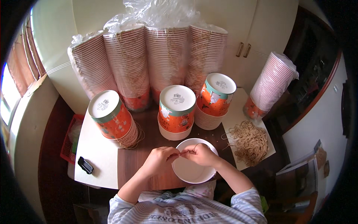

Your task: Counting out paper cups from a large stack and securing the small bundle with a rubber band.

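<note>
My left hand [161, 159] and my right hand [201, 154] meet fingertip to fingertip above a white paper bucket [194, 172]. Both are closed in a pinch; whatever sits between the fingers is too small to make out. The bucket stands upright at the table's front edge, its open mouth facing up and its pale inside showing. My right hand covers part of its far rim, and my left hand is at its left rim. Just beyond it is a short stack of upturned orange-and-green printed paper buckets [176, 121].
More upturned bucket stacks stand at left [115, 123] and at back right [214, 99]. Tall plastic-wrapped bucket stacks [166, 56] line the back; another wrapped stack [272, 82] is at right. A heap of beige cord [250, 143] lies right, a small black case [85, 165] left.
</note>
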